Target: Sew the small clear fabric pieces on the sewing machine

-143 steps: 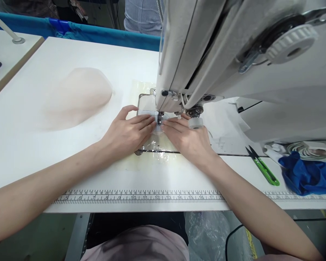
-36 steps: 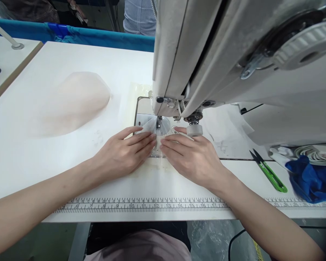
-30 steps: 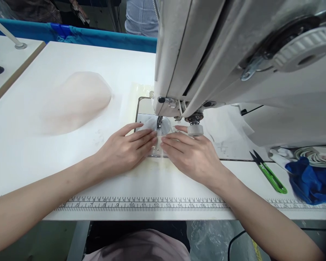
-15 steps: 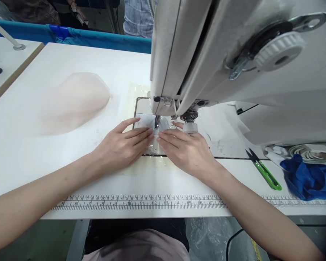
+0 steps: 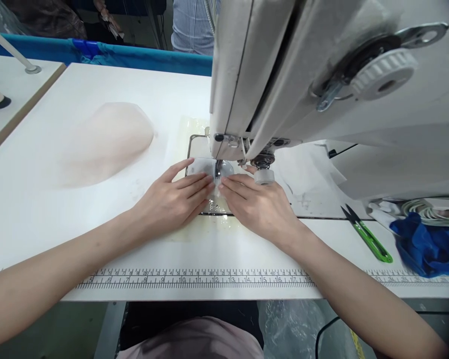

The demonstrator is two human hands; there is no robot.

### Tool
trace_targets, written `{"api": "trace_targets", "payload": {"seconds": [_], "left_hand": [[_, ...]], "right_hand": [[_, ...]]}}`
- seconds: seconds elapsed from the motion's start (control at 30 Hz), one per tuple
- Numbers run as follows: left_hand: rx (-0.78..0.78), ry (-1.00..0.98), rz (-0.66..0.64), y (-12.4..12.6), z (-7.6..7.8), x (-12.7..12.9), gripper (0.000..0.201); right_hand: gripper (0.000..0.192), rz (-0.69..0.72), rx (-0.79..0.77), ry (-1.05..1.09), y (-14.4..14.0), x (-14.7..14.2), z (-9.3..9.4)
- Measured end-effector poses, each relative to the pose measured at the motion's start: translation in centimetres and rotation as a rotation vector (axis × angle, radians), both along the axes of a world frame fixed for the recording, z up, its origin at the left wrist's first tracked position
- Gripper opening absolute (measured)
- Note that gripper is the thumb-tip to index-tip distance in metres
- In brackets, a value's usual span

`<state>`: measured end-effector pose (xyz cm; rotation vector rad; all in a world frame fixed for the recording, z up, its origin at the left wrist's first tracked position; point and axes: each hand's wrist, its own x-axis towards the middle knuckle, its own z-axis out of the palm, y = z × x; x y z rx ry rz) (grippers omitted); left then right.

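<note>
Ruler strip (image 5: 194, 278) nearest, then left hand (image 5: 170, 199) and right hand (image 5: 260, 207) flat, fingers pressing small sheer fabric piece (image 5: 204, 167) under sewing machine needle (image 5: 217, 170); seam apparently mid-run, pink fabric pile (image 5: 105, 142) far left unsewn.

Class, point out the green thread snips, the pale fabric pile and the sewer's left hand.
green thread snips (image 5: 370, 239), head view, on the green handle.
pale fabric pile (image 5: 108, 139), head view, middle of the mound.
left hand (image 5: 168, 202), head view, back of the hand.

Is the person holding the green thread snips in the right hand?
No, the green thread snips lie alone on the table, apart from the right hand by the needle.
</note>
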<state>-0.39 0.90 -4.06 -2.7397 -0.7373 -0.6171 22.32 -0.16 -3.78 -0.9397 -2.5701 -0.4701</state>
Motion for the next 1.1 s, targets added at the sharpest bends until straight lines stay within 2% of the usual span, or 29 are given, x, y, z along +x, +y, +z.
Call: {"api": "trace_targets", "payload": {"seconds": [0.4, 0.53, 0.7, 0.93, 1.1], "left_hand": [[-0.038, 0.002, 0.05, -0.7, 0.1, -0.1, 0.029], [-0.004, 0.017, 0.053, -0.5, 0.2, 0.0, 0.027], [-0.077, 0.035, 0.13, -0.1, 0.1, 0.1, 0.032], [-0.151, -0.084, 0.097, 1.3, -0.6, 0.0, 0.031], [-0.135, -0.058, 0.118, 1.7, -0.8, 0.0, 0.036]], "right_hand": [[0.03, -0.063, -0.058, 0.029, -0.9, 0.0, 0.2], [0.031, -0.067, -0.053, 0.026, -0.9, 0.0, 0.3], [0.032, -0.103, -0.054, 0.015, -0.7, -0.1, 0.1], [0.036, -0.127, -0.057, -0.02, 0.2, -0.1, -0.1], [0.033, -0.145, -0.048, -0.017, 0.3, 0.1, 0.0]]}}
